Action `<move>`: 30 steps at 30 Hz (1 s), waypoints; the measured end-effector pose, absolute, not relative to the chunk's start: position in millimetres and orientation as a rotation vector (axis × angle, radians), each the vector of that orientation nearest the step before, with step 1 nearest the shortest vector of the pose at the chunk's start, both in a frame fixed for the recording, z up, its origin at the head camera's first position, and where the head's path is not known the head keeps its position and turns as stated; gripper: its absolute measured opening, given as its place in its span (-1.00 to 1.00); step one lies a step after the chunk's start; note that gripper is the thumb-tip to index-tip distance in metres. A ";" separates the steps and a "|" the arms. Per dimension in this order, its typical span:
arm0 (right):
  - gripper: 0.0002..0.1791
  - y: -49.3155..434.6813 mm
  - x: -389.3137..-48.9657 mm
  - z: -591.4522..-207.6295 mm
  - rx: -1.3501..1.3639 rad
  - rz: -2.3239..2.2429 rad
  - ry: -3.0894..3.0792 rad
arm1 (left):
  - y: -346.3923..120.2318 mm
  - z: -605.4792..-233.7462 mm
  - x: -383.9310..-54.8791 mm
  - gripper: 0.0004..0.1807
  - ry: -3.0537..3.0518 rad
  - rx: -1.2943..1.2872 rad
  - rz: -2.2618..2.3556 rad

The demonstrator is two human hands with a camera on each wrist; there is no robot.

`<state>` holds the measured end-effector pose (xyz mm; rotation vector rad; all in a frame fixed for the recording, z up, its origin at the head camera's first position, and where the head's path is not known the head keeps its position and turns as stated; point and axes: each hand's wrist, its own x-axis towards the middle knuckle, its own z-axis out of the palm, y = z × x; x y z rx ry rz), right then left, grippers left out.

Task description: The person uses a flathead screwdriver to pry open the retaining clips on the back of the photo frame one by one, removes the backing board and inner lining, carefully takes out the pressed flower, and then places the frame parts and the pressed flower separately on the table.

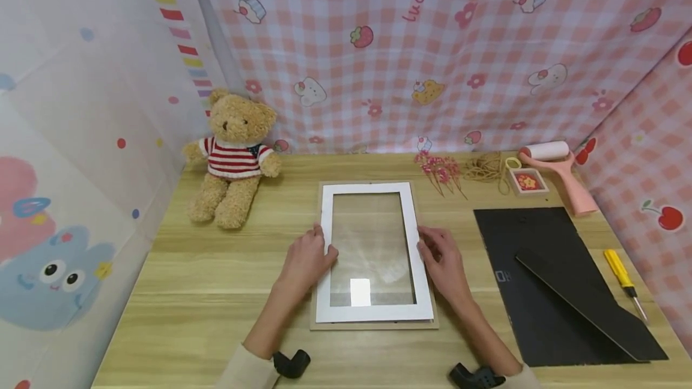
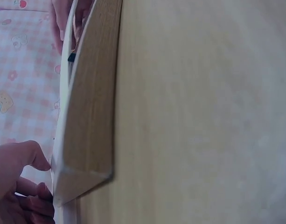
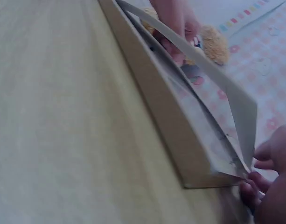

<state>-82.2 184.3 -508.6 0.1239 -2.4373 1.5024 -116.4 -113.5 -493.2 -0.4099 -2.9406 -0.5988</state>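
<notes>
A wooden picture frame lies flat on the table. Over it is a white mat board with a rectangular opening, through which a shiny clear pane shows. My left hand pinches the mat's left edge, thumb reaching over its border. On the opposite side, my right hand pinches the right edge between thumb and fingers. In the right wrist view the mat bows up from the frame's side wall. The left wrist view shows the frame's side with fingers at its corner.
A black backing board with a stand and a yellow-handled screwdriver lie to the right. Behind are a teddy bear, pink dried flowers, twine, a small framed box and a pink lint roller.
</notes>
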 end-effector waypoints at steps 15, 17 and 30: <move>-0.44 192.7 -82.6 -492.2 -0.075 1.978 -2.422 | -128.8 -525.5 -120.6 -0.46 -2.881 -0.458 -0.804; -0.43 194.6 -81.7 -491.5 -0.083 2.020 -2.376 | -129.6 -531.3 -118.8 -0.52 -2.826 -0.458 -0.847; -0.61 228.5 -71.3 -480.1 -0.118 1.954 -2.358 | -103.0 -480.5 -99.6 -0.77 -2.781 -0.524 -1.065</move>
